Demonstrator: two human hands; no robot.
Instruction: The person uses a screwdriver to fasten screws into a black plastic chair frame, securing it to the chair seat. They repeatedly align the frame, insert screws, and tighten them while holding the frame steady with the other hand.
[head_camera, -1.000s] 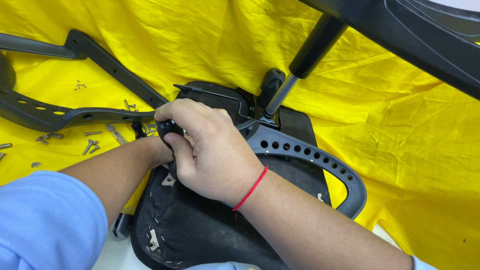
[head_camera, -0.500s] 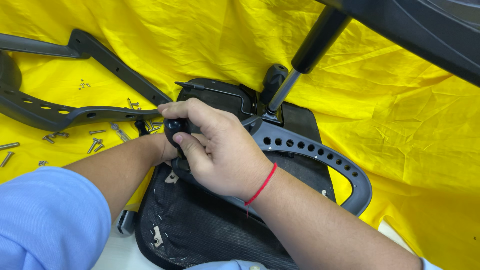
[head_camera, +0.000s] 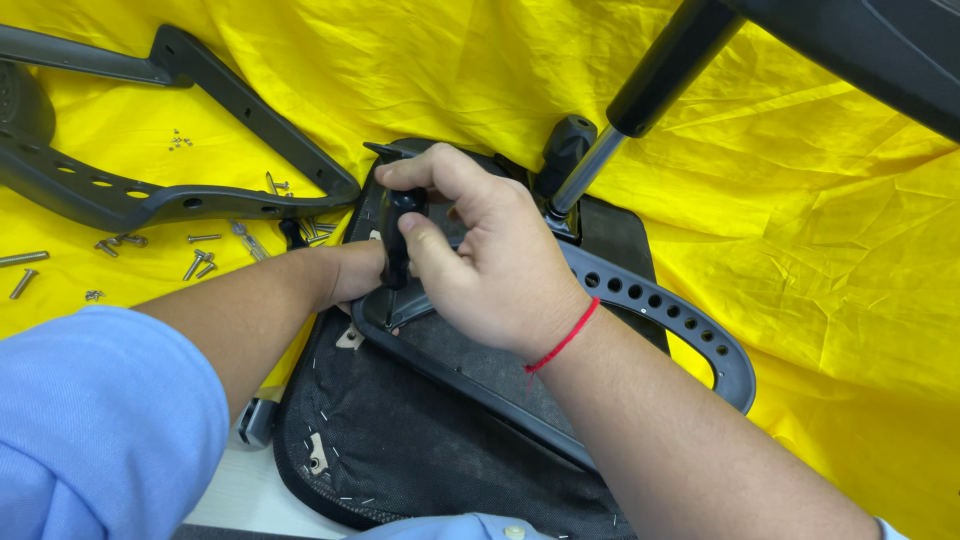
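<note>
Two hands: right hand (head_camera: 490, 255) grips a black handle (head_camera: 395, 235); left hand (head_camera: 350, 272) hidden, grip untellable.

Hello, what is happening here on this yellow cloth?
A person in a blue sleeve works on an upturned black chair seat lying on a yellow cloth. The right hand grips a small black knob at the seat's underside; the left hand is mostly hidden behind it. One perforated armrest sits at the seat, another lies apart on the left beside loose screws.
</note>
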